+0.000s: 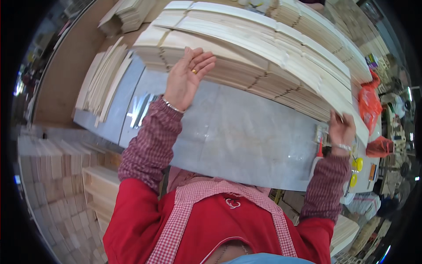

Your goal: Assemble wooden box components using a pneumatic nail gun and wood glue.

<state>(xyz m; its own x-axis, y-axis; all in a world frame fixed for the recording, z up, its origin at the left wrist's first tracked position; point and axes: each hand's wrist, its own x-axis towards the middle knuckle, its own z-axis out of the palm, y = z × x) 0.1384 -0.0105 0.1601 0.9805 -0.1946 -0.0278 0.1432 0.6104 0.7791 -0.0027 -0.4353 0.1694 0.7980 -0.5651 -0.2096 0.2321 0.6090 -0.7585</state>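
A long, thin, pale wooden board lies slantwise over the stacked boards, its right end jutting out past them. At that end, my right hand is closed with the fingers bent at the board's near edge, seeming to pinch it. My left hand is held palm up with its fingers stretched out and nothing in it. It hovers in front of the left part of the stack of wooden boards, which have notched ends. Beneath both arms is a grey tabletop.
Loose wooden strips lie at the table's left, beside a brown panel. Red plastic bags, a red-tipped white bottle and yellow round items are at the right. Wooden blocks are piled at lower left.
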